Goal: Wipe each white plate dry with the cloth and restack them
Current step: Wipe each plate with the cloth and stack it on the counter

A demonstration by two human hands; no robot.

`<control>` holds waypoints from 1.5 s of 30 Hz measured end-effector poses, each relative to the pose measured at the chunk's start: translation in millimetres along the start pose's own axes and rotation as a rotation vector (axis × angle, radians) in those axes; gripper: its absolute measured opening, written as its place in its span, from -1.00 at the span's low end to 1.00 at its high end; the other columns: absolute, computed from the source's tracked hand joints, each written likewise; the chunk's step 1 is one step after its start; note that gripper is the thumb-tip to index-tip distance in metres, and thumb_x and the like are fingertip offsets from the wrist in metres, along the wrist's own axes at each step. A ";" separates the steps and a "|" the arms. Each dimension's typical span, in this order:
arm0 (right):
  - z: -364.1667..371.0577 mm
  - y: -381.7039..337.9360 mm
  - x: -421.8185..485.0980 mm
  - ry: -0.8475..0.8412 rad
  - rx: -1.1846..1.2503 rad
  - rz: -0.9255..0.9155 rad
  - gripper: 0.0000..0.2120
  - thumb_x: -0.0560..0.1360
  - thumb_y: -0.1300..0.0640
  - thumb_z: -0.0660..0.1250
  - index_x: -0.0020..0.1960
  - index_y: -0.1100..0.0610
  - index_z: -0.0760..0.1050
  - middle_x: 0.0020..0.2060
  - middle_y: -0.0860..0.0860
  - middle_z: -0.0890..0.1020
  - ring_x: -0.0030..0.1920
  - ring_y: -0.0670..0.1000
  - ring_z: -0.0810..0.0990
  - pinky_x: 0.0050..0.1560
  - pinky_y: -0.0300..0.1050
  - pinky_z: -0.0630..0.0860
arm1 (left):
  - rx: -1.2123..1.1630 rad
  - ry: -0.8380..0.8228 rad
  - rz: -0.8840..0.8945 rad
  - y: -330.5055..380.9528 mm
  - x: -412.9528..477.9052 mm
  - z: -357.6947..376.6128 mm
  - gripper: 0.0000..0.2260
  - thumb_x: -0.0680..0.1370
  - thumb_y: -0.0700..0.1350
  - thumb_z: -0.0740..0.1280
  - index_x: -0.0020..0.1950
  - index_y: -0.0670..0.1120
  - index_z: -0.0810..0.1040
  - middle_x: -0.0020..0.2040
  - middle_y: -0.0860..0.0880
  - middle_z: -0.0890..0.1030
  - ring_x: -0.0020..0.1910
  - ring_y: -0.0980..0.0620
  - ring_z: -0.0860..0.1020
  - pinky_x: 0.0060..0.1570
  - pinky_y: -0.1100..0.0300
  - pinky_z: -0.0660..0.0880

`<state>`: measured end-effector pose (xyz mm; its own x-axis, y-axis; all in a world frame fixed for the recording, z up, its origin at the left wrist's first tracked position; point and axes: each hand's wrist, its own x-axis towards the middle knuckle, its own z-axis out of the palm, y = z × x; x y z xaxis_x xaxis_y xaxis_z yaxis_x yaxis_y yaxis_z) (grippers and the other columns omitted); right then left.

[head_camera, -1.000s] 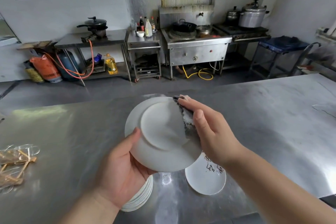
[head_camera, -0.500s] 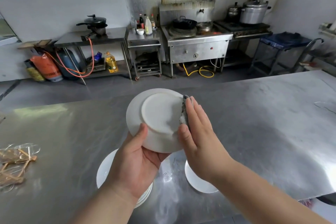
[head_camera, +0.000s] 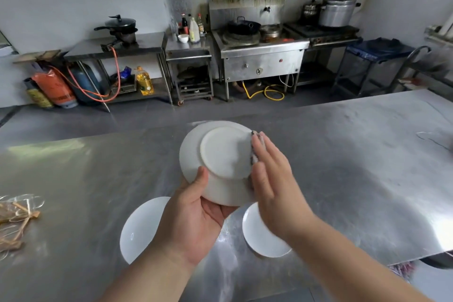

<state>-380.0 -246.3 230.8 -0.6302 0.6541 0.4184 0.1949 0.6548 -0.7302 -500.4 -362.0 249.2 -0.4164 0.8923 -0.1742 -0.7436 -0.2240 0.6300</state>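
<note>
From the head camera, your left hand (head_camera: 193,218) grips the held plate (head_camera: 220,162) above the middle of the steel table (head_camera: 355,167). The plate is tilted with its underside toward you. Your thumb lies on its lower rim, and your other fingers are hidden behind it. Your right hand (head_camera: 272,191) presses the cloth (head_camera: 255,152) against the plate's right rim, fingers straight and pressed together. Toward the near edge, the left plate (head_camera: 142,225) and right plate (head_camera: 262,238) lie flat, partly hidden by your wrists. A bundle of sticks (head_camera: 14,218) lies at the left edge.
</note>
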 end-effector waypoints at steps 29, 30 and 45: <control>-60.5 252.7 -67.1 -0.414 0.222 0.927 -0.80 0.40 -0.18 0.42 -0.05 -0.13 0.57 -0.21 -0.11 0.71 -0.25 -0.09 0.68 -0.09 -0.09 0.62 | 1.001 0.362 -0.319 -166.2 102.8 -111.7 -0.72 0.73 0.11 0.23 -0.03 -0.07 0.46 -0.20 -0.08 0.49 -0.32 -0.04 0.39 -0.33 0.15 0.32; -53.9 258.8 -70.5 -0.431 0.176 0.895 -0.80 0.42 -0.07 0.45 0.01 -0.18 0.50 -0.16 -0.17 0.68 -0.20 -0.14 0.66 -0.07 -0.17 0.59 | 1.118 0.377 -0.298 -172.5 105.9 -118.7 -0.87 0.71 0.01 0.28 0.04 -0.02 0.47 -0.12 -0.06 0.56 -0.25 -0.07 0.45 -0.27 0.11 0.39; 9.1 300.9 -70.9 -0.539 -0.204 0.884 -0.73 0.59 -0.06 0.34 0.23 -0.11 0.35 -0.14 -0.15 0.51 -0.43 0.03 0.66 -0.62 -0.14 0.52 | 1.710 0.616 -0.202 -219.0 147.1 -164.6 -0.85 0.63 0.02 0.36 -0.06 0.02 0.45 -0.24 0.04 0.57 -0.28 0.02 0.51 -0.37 0.14 0.31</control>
<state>-283.5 -99.1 -23.5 -0.4430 0.7078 -0.5502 0.8391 0.1111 -0.5326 -484.9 -246.2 -39.0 -0.8034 0.5088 -0.3095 0.3234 0.8091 0.4907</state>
